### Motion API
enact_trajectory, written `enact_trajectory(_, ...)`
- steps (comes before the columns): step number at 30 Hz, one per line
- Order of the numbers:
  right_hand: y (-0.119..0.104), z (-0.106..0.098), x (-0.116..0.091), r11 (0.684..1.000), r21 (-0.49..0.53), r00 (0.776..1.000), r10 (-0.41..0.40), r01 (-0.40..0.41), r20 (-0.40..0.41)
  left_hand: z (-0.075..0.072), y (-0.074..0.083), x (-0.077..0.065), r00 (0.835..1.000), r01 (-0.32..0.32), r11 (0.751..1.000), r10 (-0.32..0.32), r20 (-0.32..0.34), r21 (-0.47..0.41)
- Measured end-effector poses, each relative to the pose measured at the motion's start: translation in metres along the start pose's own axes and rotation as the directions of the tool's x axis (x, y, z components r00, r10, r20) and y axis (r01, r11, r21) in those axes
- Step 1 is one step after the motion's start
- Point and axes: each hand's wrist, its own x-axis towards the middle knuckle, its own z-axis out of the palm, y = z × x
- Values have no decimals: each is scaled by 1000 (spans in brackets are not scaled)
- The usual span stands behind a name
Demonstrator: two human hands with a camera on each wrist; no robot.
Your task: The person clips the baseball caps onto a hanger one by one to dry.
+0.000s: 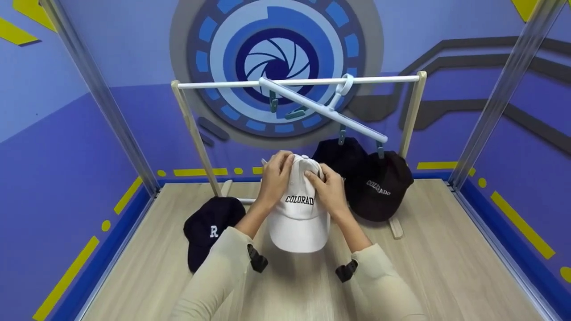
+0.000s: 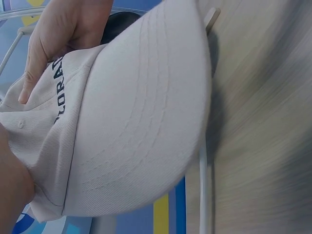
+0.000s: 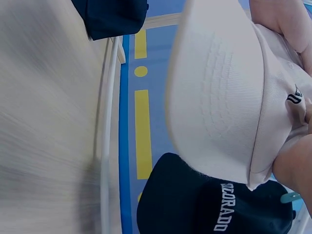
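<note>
A white baseball cap with dark COLORADO lettering is held up in front of the rack, its brim pointing down towards me. My left hand grips the crown at its left side, near the top. On the other side my right hand holds the crown, thumb lying across the front panel. In the left wrist view the underlying crown fabric is creased between the hands. The right wrist view shows the broad brim close up; the fingers behind the crown are hidden.
A white hanger with several green clips tilts on the rack's rod. From its lower right end hang a black COLORADO cap and another dark cap. A dark cap with an R lies on the table at left.
</note>
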Motion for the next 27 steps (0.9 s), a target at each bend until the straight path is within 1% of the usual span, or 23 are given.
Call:
enact_trajectory(2,5,3,4,1000,0,1000,-4,4,-3,-2,0,3,1000,2,1000,-2,-3,15)
enact_trajectory(5,3,5,7,1000,-2,1000,-8,8,2,-5,1,7,1000,-1,1000,1,-14,31)
enact_trajectory(9,-2,5,10,1000,-20,1000,-16,16,-12,-7,2,11,1000,-12,999,13,-17,40)
enact_trajectory(17,-8,6,16,999,-44,1000,-11,10,-24,-9,3,22,997,-68,996,69,-28,54)
enact_trajectory(21,-11,8,21,1000,-25,1000,-1,1,-19,-10,3,28,995,-92,994,94,-27,63)
enact_trajectory(24,-14,8,24,1000,-21,1000,-2,2,-17,-11,4,32,995,-94,994,96,-27,59)
enact_trajectory(27,-16,6,27,999,-43,1000,-13,12,-19,-11,6,35,996,-85,995,87,-28,51)
